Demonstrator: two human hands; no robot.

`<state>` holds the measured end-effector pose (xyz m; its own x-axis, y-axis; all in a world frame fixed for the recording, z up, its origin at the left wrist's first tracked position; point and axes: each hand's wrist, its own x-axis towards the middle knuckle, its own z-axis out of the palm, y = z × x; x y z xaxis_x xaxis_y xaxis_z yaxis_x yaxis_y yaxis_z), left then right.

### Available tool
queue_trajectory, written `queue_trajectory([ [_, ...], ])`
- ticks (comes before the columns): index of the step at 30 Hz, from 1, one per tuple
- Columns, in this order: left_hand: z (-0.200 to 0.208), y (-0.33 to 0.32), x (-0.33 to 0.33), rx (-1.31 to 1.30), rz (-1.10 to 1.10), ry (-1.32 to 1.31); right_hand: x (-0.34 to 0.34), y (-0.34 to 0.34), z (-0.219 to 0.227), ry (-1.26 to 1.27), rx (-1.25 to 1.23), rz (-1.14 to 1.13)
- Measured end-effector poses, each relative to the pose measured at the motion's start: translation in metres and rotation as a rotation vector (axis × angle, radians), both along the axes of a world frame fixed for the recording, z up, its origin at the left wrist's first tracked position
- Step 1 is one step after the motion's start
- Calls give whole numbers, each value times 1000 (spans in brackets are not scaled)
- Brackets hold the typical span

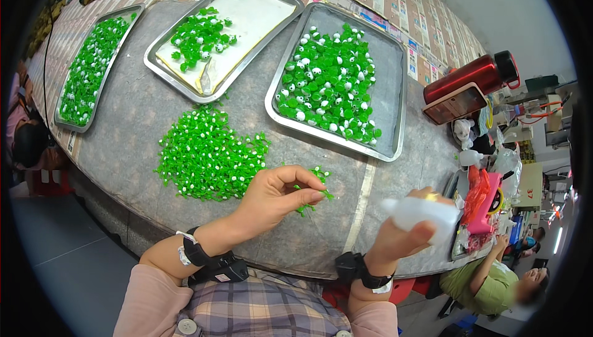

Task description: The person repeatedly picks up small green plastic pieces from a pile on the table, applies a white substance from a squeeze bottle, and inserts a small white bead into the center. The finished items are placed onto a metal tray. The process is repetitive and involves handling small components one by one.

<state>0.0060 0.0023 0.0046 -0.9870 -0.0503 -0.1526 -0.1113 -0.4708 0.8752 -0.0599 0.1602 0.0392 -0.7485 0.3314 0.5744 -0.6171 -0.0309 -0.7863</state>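
My left hand [275, 196] is closed in a pinch, thumb against forefinger, on a small green plastic piece [328, 195]. A few more green pieces [304, 210] lie on the table just beneath those fingertips. Raised to the right, my right hand [400, 238] wraps round a whitish squeeze bottle [423, 216], tilted with its tip toward the left; motion blurs it. Left of my left hand spreads a large heap of small green pieces with white dots [207, 158].
Beyond the heap, a right metal tray [398, 142], a middle tray [148, 59] with a white liner and a left tray [65, 124] hold green-and-white pieces. At right are a red flask [463, 78], a phone [456, 104] and a pink tape dispenser [485, 204]. A person [485, 281] sits beyond.
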Motion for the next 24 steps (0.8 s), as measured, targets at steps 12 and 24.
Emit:
queue_trajectory([
  [12,-2,-3,-1,64,23,-1,-65,85,-22,-551,318,277],
  [24,-3,-3,1,60,46,-37,-56,43,26,-136,916,-137],
])
